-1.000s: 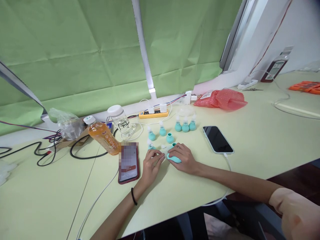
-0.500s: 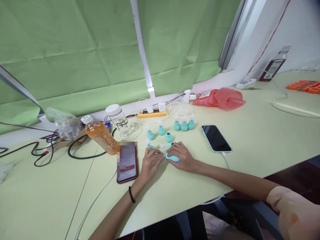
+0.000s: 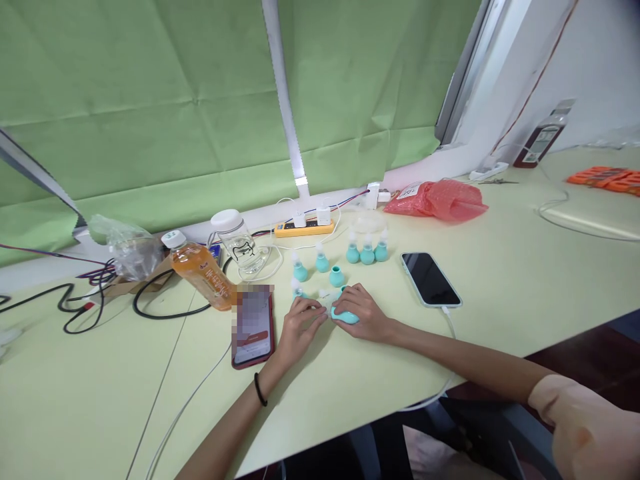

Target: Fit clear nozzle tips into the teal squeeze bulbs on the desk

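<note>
My right hand (image 3: 367, 317) is wrapped round a teal squeeze bulb (image 3: 345, 315), which lies on its side just above the table. The fingers of my left hand (image 3: 300, 327) pinch together at the bulb's left end, on a small clear tip (image 3: 326, 308) that they partly cover. Whether the tip sits inside the bulb's mouth I cannot tell. Beyond my hands, an open teal bulb without a tip (image 3: 337, 276) stands upright. Several teal bulbs with clear tips (image 3: 367, 253) stand behind it. Part of another bulb shows behind my right fingers.
A phone in a red case (image 3: 253, 327) lies left of my hands, and a charging phone (image 3: 431, 280) lies to the right. An orange drink bottle (image 3: 200, 273), a clear water bottle (image 3: 243, 247), a yellow power strip (image 3: 304, 229) and a red plastic package (image 3: 437, 200) line the back.
The view has shifted slightly. Both hands keep nearly the same hold on the bulb and its tip; nothing else has visibly moved.
</note>
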`<state>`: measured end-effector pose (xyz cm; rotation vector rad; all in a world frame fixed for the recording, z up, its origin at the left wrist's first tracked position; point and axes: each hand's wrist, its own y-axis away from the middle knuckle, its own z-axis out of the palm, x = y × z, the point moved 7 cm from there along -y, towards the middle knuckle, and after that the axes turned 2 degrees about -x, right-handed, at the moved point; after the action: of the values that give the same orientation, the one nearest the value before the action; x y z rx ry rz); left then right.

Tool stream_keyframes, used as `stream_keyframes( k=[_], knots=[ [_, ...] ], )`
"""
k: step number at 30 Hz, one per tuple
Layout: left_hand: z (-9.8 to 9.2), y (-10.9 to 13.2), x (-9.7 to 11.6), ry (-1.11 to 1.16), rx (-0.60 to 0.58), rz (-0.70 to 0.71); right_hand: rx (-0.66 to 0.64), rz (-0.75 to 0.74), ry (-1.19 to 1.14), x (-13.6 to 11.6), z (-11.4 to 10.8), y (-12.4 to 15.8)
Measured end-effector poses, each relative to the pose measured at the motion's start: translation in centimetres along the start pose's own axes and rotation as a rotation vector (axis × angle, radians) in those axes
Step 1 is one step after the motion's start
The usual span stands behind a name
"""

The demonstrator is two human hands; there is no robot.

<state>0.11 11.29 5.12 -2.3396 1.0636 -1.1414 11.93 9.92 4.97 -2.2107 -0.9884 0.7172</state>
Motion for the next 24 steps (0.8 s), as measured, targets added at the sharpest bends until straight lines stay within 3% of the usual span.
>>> stream_keyframes(
  k=[8,15,24],
  knots=[
    [0.0,0.2,0.3,-0.016,0.024,0.046,-0.008,-0.004,0.015,0.1,0.3,0.1],
    [0.1,-0.2,-0.8,0.138,-0.020,-0.096,-0.005,-0.044,0.033,-0.1,0.2,0.1],
    [0.9,0.6,1.0,-0.240,-0.008,0.185,0.040,-0.067,0.019,-0.4,-0.2,0.1]
  ],
)
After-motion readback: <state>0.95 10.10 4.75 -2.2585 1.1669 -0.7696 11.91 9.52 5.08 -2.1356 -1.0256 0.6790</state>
